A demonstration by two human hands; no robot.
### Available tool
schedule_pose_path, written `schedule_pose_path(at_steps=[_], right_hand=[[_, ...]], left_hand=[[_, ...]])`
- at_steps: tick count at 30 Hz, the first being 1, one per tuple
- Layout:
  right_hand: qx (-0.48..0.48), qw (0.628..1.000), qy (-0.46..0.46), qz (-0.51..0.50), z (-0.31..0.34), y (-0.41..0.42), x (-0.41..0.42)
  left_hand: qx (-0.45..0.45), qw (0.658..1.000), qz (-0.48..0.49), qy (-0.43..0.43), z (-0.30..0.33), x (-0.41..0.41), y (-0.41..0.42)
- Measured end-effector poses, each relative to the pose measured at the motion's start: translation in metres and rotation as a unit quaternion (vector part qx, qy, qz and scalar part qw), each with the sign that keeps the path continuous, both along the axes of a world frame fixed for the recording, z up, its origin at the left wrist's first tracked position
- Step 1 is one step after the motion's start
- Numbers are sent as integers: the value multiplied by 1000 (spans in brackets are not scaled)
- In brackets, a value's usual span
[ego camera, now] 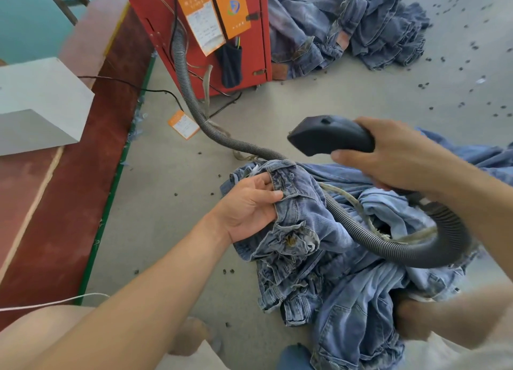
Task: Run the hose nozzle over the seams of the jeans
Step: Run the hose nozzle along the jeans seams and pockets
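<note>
Now the right hand (399,159) grips the black nozzle (330,138), lifted clear above the jeans (333,247). Below it, the left hand (249,206) pinches a seamed edge of the jeans, thumb on top. From under the right hand, the hose (194,106) loops across the jeans to a red cabinet (249,50) beyond.

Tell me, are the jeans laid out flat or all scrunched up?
Scrunched up. The jeans sit in a wrinkled heap on the floor, and the left hand grips a bunched part near the waistband.
</note>
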State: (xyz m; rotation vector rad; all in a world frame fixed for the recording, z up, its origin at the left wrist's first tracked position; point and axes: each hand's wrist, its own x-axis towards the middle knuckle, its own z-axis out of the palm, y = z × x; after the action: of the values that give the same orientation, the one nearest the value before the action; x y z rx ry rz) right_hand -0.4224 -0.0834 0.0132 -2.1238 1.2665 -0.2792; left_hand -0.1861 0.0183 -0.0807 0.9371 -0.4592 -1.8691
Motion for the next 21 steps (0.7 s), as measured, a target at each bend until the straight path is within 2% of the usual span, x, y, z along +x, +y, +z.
schedule_pose_path(at_steps=[3, 9, 12, 16, 18, 21], right_hand=[[21, 1000, -5, 16, 10, -2, -15], [56, 989, 88, 104, 6, 12, -7], [15, 995, 74, 65, 2, 11, -5], [11, 999, -30, -20, 15, 1, -14], [16, 998, -44, -29, 20, 1, -17], [25, 999, -29, -8, 18, 3, -15]], left_hand=[[3, 1000, 10, 4, 2, 3, -2], [-6, 1000, 6, 21, 1, 0, -3], [28, 999, 11, 10, 1, 1, -8], [118, 984, 82, -106, -3, -5, -14], [137, 966, 130, -178, -8, -10, -13], [128, 963, 125, -201, -8, -13, -11]])
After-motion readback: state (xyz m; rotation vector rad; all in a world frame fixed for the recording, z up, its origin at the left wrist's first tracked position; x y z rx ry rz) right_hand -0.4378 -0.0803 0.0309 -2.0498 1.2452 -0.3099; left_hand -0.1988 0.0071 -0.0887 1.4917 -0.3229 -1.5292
